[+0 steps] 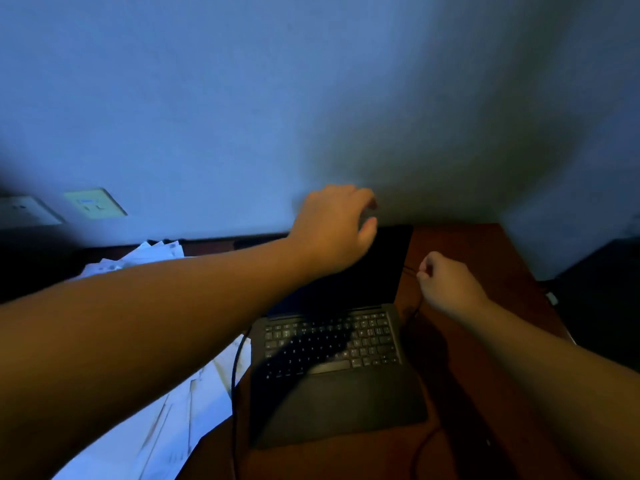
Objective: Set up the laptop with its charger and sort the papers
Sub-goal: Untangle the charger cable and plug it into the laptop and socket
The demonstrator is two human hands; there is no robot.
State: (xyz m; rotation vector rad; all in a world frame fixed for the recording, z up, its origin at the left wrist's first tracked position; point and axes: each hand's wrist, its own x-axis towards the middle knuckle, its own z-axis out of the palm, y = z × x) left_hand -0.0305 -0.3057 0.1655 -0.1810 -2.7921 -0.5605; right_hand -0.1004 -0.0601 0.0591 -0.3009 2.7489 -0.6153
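Note:
A black laptop (332, 358) stands open on the brown desk (485, 271), its screen dark. My left hand (332, 226) reaches over the top edge of the screen, fingers curved around it near the wall. My right hand (446, 285) is just right of the screen and pinches the thin black charger cable (414, 306), which runs down along the laptop's right side. White papers (187, 403) lie loosely spread to the left of the laptop, partly hidden under my left arm.
Two wall sockets (95, 202) sit low on the blue wall at the left. Another stretch of black cable (235, 368) runs over the papers by the laptop's left edge. A dark object (595, 296) stands beyond the desk's right edge.

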